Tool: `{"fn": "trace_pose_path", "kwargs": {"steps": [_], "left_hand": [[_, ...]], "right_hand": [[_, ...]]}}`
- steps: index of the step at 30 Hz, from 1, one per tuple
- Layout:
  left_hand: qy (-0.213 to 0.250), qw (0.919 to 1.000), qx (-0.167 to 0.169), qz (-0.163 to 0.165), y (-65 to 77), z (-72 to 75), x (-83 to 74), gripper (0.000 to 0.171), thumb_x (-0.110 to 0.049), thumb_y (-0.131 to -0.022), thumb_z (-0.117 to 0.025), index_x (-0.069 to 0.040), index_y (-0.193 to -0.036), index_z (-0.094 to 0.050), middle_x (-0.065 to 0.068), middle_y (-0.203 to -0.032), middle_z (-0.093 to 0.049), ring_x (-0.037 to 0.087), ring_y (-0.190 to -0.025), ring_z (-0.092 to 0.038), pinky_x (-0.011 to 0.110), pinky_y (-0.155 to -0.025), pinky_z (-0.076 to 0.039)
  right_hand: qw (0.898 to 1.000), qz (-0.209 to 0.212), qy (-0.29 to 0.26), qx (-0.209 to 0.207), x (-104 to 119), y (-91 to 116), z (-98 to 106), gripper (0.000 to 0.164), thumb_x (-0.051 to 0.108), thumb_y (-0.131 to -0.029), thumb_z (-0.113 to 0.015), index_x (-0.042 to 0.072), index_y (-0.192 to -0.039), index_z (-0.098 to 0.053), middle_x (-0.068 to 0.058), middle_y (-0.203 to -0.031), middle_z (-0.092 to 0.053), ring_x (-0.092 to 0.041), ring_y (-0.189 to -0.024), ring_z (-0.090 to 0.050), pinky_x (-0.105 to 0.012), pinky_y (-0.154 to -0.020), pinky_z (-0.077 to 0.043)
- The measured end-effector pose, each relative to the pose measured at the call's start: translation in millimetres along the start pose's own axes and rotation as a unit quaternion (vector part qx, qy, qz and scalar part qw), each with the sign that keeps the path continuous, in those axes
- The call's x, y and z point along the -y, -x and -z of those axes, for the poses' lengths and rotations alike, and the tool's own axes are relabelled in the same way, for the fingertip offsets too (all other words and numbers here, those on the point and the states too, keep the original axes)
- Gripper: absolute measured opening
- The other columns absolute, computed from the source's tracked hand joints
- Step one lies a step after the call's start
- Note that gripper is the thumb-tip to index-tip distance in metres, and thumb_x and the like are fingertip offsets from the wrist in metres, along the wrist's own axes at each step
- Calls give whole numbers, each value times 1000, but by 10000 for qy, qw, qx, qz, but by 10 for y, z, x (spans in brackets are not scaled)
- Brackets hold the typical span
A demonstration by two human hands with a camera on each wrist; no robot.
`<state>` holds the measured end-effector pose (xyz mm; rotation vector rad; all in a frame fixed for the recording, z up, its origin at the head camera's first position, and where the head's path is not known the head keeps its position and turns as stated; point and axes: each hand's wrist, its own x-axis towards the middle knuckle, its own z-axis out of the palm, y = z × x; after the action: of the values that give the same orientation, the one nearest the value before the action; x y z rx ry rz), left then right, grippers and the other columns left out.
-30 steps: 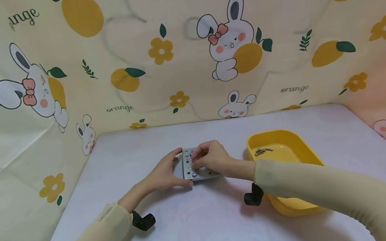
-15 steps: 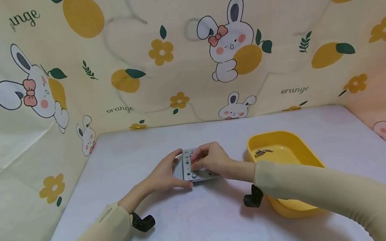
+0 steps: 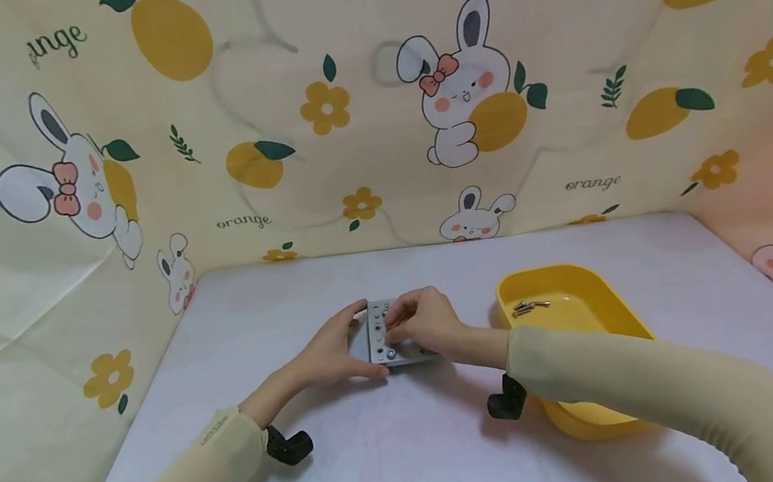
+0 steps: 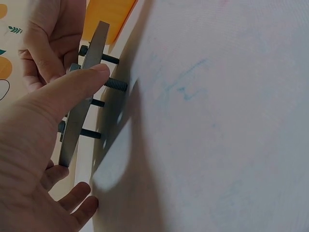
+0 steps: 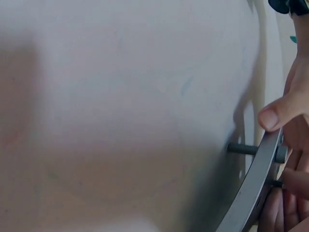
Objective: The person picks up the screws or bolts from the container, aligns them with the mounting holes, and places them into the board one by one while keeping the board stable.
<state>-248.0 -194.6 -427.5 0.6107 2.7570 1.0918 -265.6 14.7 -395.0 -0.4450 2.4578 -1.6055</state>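
A grey metal plate (image 3: 376,334) with rows of holes is held up over the table. My left hand (image 3: 331,351) grips it by its edges, the thumb on the near side and fingers at the far side. Several bolts (image 4: 116,84) run through the plate, their threaded ends sticking out below. Over the plate's top face, my right hand (image 3: 431,321) pinches a small dark bolt (image 5: 276,183), mostly hidden by the fingers. Another bolt head (image 3: 391,353) sits at the near left corner of the plate.
To the right stands a yellow tray (image 3: 551,272) with several loose bolts (image 3: 529,307) inside; my right forearm crosses over it. A white cloth (image 3: 391,459) covers the table. Behind it hangs a printed curtain (image 3: 371,142) with rabbits and oranges.
Both hands stay at the plate with almost the same hold; the right fingers shift only slightly. The head view has tilted a little, so the scene sits slightly lower.
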Motion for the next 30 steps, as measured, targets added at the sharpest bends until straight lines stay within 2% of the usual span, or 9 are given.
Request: {"fn": "trace_pose_path", "kwargs": {"steps": [6,11,15,21,25,30], "left_hand": [[50,10000,7,54,4,-1,-26,117,-43,-67,-90,-6,-155,-23,15,-155,-31,34,-136,-37,48,-109,-33],[-6,9999,6,111,0,-10,-2,117,-43,-67,-90,-6,-155,-23,15,-154,-33,32,-136,-37,48,-110,-32],[-71,9999,-64,60,-21,-12,18,119,-46,-65,-90,-5,-155,-24,14,-154,-32,31,-138,-34,49,-112,-29],[-121,9999,-14,64,-46,-24,-18,122,-46,-64,-91,-5,-155,-22,15,-156,-30,31,-139,-33,48,-112,-28],[-146,9998,-30,137,-19,-16,-32,121,-45,-64,-91,-7,-156,-22,15,-155,-30,33,-137,-36,48,-111,-30],[-192,9997,-13,138,-19,-18,-18,121,-46,-65,-91,-7,-156,-21,15,-156,-28,33,-137,-36,48,-111,-30]], "right_hand": [[9990,92,420,-69,14,51,7,17,-4,-71,-84,6,-82,-75,1,-73,-70,-14,-75,-63,-31,-76,-50],[9997,-257,2,51,80,63,168,17,-4,-74,-82,5,-87,-75,-2,-82,-72,-16,-80,-64,-28,-74,-53],[9992,-156,-306,182,252,112,474,16,0,-79,-80,4,-94,-75,-6,-90,-72,-22,-85,-65,-29,-77,-55],[9963,392,-764,30,373,238,1152,24,9,-83,-80,-1,-102,-70,-11,-98,-71,-25,-90,-66,-29,-82,-55],[9949,416,-865,-297,267,299,1528,29,12,-84,-80,-5,-105,-67,-9,-99,-71,-23,-91,-67,-28,-84,-55],[9955,-95,-705,-630,-12,367,1793,32,13,-85,-79,-6,-106,-66,-4,-93,-72,-21,-87,-67,-27,-81,-56]]}}
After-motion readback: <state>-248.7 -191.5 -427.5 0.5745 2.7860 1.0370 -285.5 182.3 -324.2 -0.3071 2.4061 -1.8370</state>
